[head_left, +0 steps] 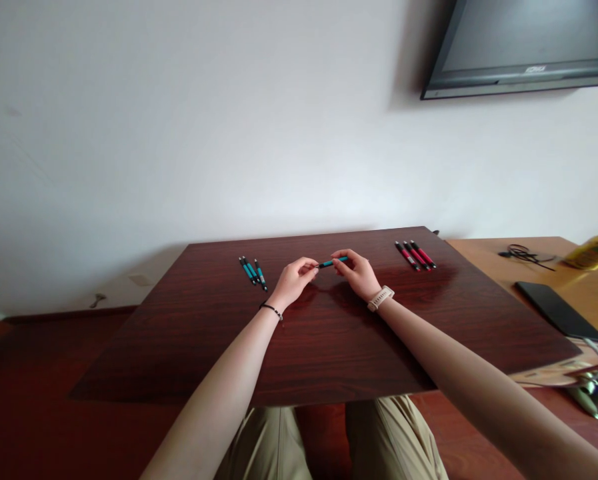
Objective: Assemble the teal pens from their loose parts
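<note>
One view, head camera: I look down on a dark wood bench (329, 333) against a white wall.
Left hand (295, 279): I have its grip pinched on the dark left end of a teal pen (333, 262), fingertips closed round it.
Right hand (359, 272): its grip is pinched on the right end of the same pen, so both hands carry it between them.
Teal pen: it lies roughly level just above the bench, near the far middle, at about 12 o'clock from my lap.
Three teal pens (253, 271): side by side on the bench at 10 o'clock of the left hand, apart from it.
Three red pens (415, 255): side by side on the bench at 2 o'clock of the right hand, well apart.
Wrists: black bracelet (271, 309) on the left, pale watch (381, 298) on the right.
Far right: a lighter table (543, 273) with a black phone (559, 310) and a cable (521, 253).
Top right: a wall screen (523, 47).
</note>
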`<state>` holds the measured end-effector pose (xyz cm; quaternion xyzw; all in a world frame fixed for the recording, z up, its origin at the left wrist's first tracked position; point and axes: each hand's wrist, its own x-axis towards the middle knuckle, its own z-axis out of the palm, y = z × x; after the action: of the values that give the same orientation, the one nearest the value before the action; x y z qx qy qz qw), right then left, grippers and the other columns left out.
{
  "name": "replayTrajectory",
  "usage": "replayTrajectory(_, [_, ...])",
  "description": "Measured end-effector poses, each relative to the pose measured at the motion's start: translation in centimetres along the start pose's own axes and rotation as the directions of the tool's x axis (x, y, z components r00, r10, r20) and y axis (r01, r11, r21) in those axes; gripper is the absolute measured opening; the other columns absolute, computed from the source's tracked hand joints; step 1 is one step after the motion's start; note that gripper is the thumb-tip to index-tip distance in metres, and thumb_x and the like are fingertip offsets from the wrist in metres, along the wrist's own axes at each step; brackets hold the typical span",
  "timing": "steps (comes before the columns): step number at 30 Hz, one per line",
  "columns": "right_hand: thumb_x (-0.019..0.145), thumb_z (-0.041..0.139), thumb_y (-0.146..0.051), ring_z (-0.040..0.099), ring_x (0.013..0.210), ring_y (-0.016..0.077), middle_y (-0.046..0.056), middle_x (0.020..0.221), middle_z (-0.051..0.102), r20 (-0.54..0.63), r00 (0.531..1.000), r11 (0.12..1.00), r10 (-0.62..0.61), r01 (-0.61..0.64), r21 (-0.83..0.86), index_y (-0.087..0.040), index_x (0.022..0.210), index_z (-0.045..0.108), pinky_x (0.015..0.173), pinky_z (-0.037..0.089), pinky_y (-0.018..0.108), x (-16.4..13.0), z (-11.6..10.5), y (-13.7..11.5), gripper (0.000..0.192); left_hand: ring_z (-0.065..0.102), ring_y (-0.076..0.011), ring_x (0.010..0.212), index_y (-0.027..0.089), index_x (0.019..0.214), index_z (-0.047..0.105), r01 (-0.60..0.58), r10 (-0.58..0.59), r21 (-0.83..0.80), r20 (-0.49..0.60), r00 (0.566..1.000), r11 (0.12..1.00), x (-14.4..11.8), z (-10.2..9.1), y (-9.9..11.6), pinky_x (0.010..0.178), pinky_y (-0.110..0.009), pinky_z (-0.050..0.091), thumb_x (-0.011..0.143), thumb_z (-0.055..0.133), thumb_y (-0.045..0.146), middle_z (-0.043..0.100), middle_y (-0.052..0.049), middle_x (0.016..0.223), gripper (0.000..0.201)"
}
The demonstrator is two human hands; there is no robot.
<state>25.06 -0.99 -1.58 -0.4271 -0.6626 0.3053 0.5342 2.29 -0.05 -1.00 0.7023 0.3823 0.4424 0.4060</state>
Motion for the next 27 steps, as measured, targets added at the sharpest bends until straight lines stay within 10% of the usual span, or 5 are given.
replayTrajectory(14, [0.096, 0.067, -0.063, 0.067, 0.072, 0.0197, 0.005, 0.083, 0.072, 0.036, 0.999, 0.998, 0.027, -0.029, 0.055, -0.019, 0.107, 0.07, 0.07, 0.056, 0.032, 0.03, 0.27, 0.07, 0.045, 0.065, -0.0171, 0.069, 0.018, 0.09, 0.07, 0.058, -0.059, 0.106, 0.015, 0.998, 0.993, -0.03, -0.31, 0.57, 0.066, -0.027, 0.049, 0.1, 0.055, 0.049, 0.071, -0.004, 0.079, 0.036])
replayTrajectory(27, [0.101, 0.059, -0.057, 0.061, 0.069, 0.0188, 0.003, 0.078, 0.066, 0.039, 0.998, 0.997, 0.045, -0.047, 0.059, -0.017, 0.139, 0.067, 0.068, 0.052, 0.033, 0.03, 0.05, -0.29, 0.056, 0.064, -0.0162, 0.07, 0.018, 0.092, 0.07, 0.042, -0.042, 0.09, -0.006, 0.999, 0.995, -0.11, -0.33, 0.71, 0.069, -0.027, 0.05, 0.097, 0.061, 0.049, 0.071, -0.004, 0.081, 0.032])
